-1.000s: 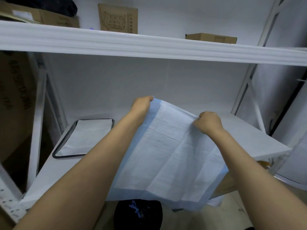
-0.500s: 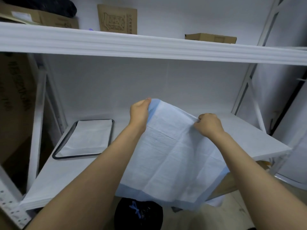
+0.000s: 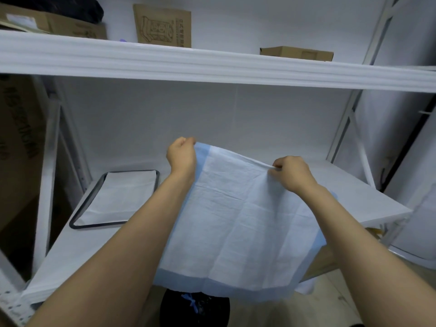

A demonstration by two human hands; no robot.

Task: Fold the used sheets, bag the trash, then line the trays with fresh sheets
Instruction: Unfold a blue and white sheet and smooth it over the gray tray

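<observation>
A white sheet with a blue border [image 3: 238, 220] hangs spread above the white shelf [image 3: 368, 197], its near edge drooping past the shelf front. My left hand [image 3: 181, 154] grips the sheet's far left corner. My right hand [image 3: 292, 172] pinches the far edge further right, bunching it a little. At the left of the shelf lies a black-rimmed tray [image 3: 80, 212] lined with a white sheet [image 3: 122, 194]. A black trash bag [image 3: 195, 310] with a blue tie sits on the floor below the sheet.
An upper shelf [image 3: 212, 64] crosses overhead and carries cardboard boxes [image 3: 162, 25]. White rack uprights [image 3: 346, 123] stand at the right, a large brown carton [image 3: 18, 142] at the left. More cardboard [image 3: 323, 263] shows under the shelf at the right.
Both hands have pulled the sheet's far edge wider and slightly higher. The left hand has turned to a fist on the corner. The near edge has risen a little.
</observation>
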